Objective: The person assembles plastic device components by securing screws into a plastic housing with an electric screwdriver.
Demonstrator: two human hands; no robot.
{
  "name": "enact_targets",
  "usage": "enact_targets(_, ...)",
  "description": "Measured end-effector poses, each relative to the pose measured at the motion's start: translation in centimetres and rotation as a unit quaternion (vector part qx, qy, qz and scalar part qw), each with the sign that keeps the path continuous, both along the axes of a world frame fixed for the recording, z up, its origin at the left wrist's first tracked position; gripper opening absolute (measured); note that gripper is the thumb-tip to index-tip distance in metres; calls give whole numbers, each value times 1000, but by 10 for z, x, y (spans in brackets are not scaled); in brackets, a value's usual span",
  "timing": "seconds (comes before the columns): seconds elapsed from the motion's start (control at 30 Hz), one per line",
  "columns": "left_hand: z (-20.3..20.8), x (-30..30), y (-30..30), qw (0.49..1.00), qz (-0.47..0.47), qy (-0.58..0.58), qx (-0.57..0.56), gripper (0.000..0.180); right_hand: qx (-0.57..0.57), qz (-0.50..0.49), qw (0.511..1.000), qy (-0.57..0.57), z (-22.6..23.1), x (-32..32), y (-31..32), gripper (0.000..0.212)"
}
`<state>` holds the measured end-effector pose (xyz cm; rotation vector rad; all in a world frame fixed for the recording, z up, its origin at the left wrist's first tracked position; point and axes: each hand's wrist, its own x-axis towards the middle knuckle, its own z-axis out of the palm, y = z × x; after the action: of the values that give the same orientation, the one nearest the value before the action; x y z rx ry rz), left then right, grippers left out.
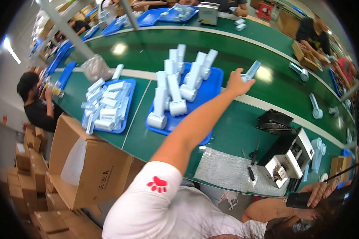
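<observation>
My left arm stretches forward across the table. Its hand is closed on the round end of a light-blue plastic part with a long flat handle, over the near edge of the green belt. Below that arm, a blue tray carries several similar light-blue parts with cylindrical heads, standing tilted. At the lower right, what appears to be my right hand has its fingers round a black rounded tool. Dark blur partly hides that hand, and the tool's exact kind is unclear.
Another blue tray at left is heaped with light-blue pieces. A black-and-white machine, black fan, screwdriver and bubble wrap lie right. An open carton stands left. Several people work around the belt.
</observation>
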<state>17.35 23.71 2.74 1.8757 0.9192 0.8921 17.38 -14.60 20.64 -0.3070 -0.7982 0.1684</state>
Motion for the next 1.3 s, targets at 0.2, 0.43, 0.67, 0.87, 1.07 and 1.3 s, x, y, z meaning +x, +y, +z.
enact_targets(0.2, 44, -164, -55, 968, -43, -68, 239, 51, -153, -87, 983, -53, -24, 1, -14, 92)
enact_targets(0.43, 6, -340, -21, 980, 102, 166, 39, 59, -235, -275, 932, 0, -10, 58, -30, 67)
enact_targets(0.67, -20, -342, -21, 978, 95, 164, 92, 52, -219, -423, 878, -44, 9, 21, 44, 40)
enact_targets(0.87, -25, -319, -58, 969, 108, 110, 194, 41, -240, -427, 870, -66, 0, 16, 44, 49)
enact_targets(1.07, 24, -259, -154, 993, -69, -72, 70, 35, -255, -378, 877, -152, -18, 19, 19, 53)
enact_targets(1.3, -14, -166, -230, 964, -243, -66, 83, 34, -208, -37, 977, -31, -11, -14, -11, 76)
